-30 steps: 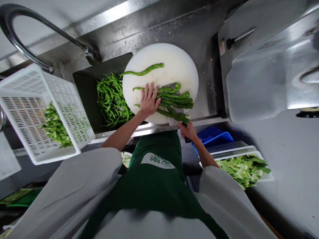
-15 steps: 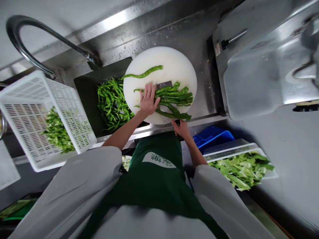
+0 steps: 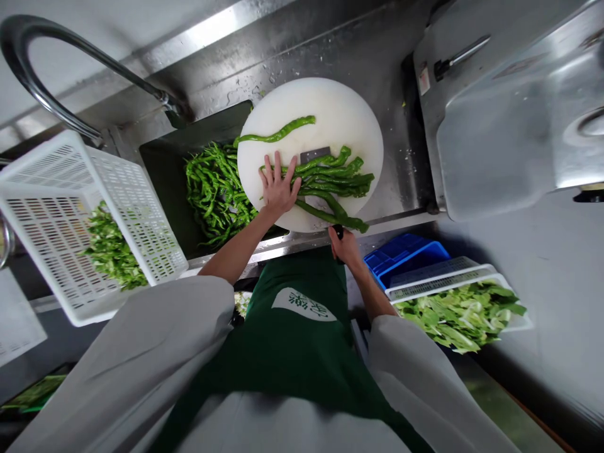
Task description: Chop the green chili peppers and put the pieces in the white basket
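Observation:
On the round white cutting board lies a row of long green peppers, stem ends to the right. My left hand rests with fingers spread on their left ends. At the board's near edge my right hand is closed around the black handle of a cleaver. Its grey blade lies mostly hidden beneath the peppers, with a corner showing beyond them. A single curved green pepper lies apart toward the back of the board.
Left of the board, a sink holds many green peppers, with a faucet above it. A white basket with cut greens stands further left. A metal machine and another crate of leafy greens are at right.
The fingers of my left hand have spread wider over the peppers. My right hand stays on the cleaver handle, and the view has shifted slightly.

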Demonstrator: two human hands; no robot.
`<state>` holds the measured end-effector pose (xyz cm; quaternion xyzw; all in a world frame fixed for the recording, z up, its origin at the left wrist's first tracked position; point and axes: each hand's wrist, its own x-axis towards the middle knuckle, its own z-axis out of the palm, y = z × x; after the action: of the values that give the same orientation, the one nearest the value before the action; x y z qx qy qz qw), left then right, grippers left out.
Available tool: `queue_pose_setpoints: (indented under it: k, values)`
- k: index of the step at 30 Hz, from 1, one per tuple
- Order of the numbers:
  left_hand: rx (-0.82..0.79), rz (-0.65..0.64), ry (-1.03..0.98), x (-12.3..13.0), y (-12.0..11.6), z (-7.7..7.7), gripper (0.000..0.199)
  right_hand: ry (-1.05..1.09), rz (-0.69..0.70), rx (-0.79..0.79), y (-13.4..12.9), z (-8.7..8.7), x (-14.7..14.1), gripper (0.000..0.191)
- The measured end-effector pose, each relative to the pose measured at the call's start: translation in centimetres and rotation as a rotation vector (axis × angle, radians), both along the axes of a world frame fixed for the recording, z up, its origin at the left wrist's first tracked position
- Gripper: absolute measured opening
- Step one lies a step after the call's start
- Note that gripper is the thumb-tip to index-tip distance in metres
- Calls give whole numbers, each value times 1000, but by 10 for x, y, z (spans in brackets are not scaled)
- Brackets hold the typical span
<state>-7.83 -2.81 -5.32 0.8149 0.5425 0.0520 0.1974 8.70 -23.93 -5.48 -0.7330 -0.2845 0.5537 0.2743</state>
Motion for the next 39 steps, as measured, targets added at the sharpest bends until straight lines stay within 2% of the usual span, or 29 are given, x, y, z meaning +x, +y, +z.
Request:
queue_pose_setpoints:
  k: [8, 14, 18, 24, 34, 39]
  values:
    - [-13, -2, 14, 2, 1, 3, 67, -1, 12, -41, -5, 0, -24, 48]
    - [31, 12, 16, -14, 8, 8, 66, 4, 6, -9, -4, -1, -26, 47]
    - [32, -18, -2, -22, 13, 2, 69, 48, -33, -29, -5, -5, -29, 44]
    - [6, -35, -20, -21, 16, -5, 70, 51, -67, -9, -3, -9, -46, 44]
    - [-57, -20, -31, -18, 15, 5, 71, -9, -56, -46, 12, -4, -72, 49]
    - [4, -8, -12, -23, 15, 11, 70, -21, -61, -34, 14, -2, -72, 51]
